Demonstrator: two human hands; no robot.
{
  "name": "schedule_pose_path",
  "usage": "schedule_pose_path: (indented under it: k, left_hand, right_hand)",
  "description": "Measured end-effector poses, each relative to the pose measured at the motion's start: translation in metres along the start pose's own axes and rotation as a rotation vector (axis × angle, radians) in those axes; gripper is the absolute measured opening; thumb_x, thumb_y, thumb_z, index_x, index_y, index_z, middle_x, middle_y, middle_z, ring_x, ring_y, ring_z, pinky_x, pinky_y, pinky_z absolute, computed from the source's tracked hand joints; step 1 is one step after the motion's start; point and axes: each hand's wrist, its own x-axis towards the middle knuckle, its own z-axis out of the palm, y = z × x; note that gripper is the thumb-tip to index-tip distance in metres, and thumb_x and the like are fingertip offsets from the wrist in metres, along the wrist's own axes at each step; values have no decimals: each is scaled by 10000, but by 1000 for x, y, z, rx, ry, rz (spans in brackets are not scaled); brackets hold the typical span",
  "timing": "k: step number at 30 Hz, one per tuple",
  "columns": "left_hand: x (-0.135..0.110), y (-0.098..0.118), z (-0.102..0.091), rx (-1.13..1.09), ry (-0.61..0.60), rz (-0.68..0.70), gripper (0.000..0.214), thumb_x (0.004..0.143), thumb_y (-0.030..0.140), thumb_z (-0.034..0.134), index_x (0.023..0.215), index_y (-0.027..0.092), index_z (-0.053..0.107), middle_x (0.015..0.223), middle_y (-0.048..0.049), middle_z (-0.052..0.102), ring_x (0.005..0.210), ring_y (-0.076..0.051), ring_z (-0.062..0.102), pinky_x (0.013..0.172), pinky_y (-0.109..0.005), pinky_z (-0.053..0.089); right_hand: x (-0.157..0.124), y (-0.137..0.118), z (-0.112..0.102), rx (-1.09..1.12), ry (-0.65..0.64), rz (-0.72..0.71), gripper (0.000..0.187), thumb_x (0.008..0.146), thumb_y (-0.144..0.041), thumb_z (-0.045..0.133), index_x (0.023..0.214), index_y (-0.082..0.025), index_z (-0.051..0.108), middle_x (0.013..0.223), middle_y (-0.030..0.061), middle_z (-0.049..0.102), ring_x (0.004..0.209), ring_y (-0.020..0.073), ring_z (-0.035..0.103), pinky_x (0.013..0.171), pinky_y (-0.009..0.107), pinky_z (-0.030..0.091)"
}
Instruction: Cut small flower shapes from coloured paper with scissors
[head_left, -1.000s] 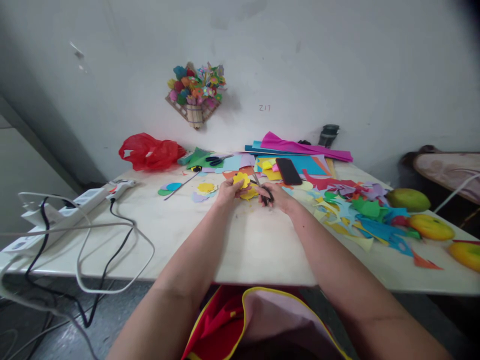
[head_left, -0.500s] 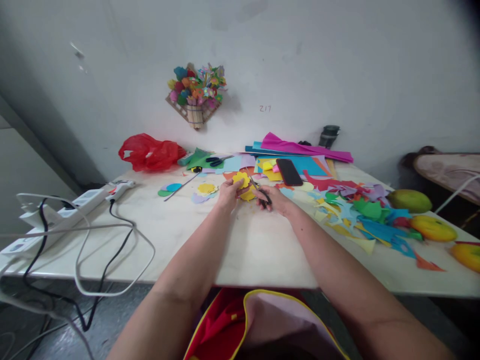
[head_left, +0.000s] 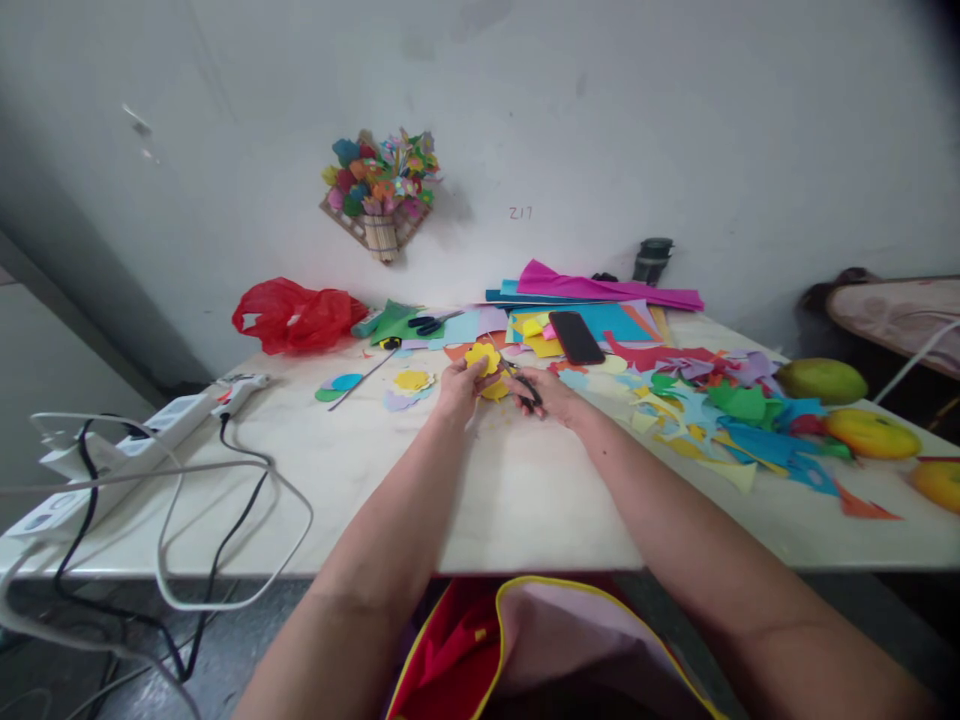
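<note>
Over the middle of the table, my left hand pinches a yellow paper flower with a scalloped edge. In my right hand is a pair of dark-handled scissors, their blades pointing up and left against the right side of the flower. How far the blades are apart is too small to tell. Another yellow paper piece shows just below, between my hands. Left of my left hand lies a stack of yellow paper flowers on lilac paper.
A phone lies on coloured sheets behind my hands. Cut paper scraps and mangoes are spread at right. Another pair of scissors and a red plastic bag are at the back left; power strips with cables occupy the left.
The camera view has shifted slightly. My hands keep the flower and scissors in nearly the same place, with only a small turn of the right hand.
</note>
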Motion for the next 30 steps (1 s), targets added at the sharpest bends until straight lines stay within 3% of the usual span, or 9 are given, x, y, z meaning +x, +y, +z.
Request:
schedule_pose_path:
  k: [15, 30]
  left_hand:
    - [1, -2, 0, -21, 16, -11, 170, 740, 130, 745, 884, 93, 661, 866, -90, 723, 840, -199, 724, 813, -312, 585]
    - [5, -5, -2, -25, 15, -3, 198, 723, 149, 766, 880, 109, 653, 903, -100, 726, 914, -224, 725, 901, -369, 576]
  right_hand:
    - [1, 0, 1, 5, 2, -12, 251, 817, -372, 723, 809, -177, 566, 531, -45, 575, 368, 65, 500, 290, 156, 246]
    - [-3, -8, 5, 22, 28, 36, 238, 778, -322, 746, 759, -184, 553, 495, -50, 537, 353, 70, 452, 306, 174, 223]
